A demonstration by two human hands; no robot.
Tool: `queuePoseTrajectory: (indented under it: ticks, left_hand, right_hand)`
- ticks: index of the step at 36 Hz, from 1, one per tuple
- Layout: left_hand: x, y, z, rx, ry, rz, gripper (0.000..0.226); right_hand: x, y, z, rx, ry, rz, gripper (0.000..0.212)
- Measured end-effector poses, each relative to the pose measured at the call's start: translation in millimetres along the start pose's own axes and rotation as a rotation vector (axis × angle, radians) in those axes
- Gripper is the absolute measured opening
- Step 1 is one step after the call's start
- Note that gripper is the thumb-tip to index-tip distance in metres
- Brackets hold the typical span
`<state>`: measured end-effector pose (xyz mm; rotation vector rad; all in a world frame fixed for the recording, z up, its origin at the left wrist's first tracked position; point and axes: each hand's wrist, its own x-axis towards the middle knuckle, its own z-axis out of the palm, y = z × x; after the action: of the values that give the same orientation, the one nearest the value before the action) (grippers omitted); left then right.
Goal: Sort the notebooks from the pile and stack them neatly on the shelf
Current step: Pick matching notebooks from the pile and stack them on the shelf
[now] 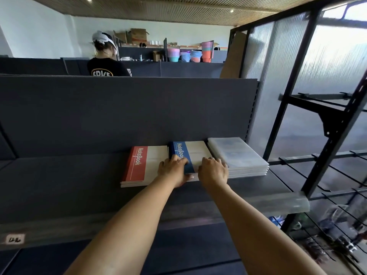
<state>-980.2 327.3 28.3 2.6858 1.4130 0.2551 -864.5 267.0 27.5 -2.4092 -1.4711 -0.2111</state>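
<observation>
Three stacks lie in a row along the back of the dark shelf (79, 175), toward its right end. The red notebooks (147, 165) sit on the left. The blue notebooks (190, 153) sit in the middle, and a stack of clear-sleeved notebooks (238, 155) lies on the right, near the shelf's right edge. All three stacks rest flat with their far ends close to the back panel (119, 116), which probably serves as a stop to square them against.

Both hands are on the blue stack at its near end. The left hand (173, 171) lies over the stack's near left corner, its fingers (179, 160) curled over the blue spine strip and the thumb tucked at the front edge, so it seems to grip that corner. The right hand (213, 171) rests on the near right part of the white cover, fingers (215, 161) slightly bent and close together, pressing down beside the clear-sleeved stack. Holding from both sides like this likely lets the person slide and align the blue stack in the gap between its neighbours.

The unsorted pile is not in view. Another person stands beyond the partition, facing away.
</observation>
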Motion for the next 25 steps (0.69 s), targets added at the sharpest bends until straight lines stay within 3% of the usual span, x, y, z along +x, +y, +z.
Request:
queuePoseTrajectory:
  ticks: [5,11,25]
  left_hand:
    - [-7,-2,3,-0.007,0.021,-0.023,0.064]
    - [-30,-26,-7,-0.138,0.146,-0.16,0.056]
    - [-138,-126,-33,0.078,0.167,-0.488,0.057]
  right_hand:
    - [-2,4,-6,-0.022,-0.03,-0.081,0.031]
    - [-9,-8,-7,0.031,-0.005,-0.179,0.032]
    - [-42,-98,-4,0.168,-0.054,-0.469,0.035]
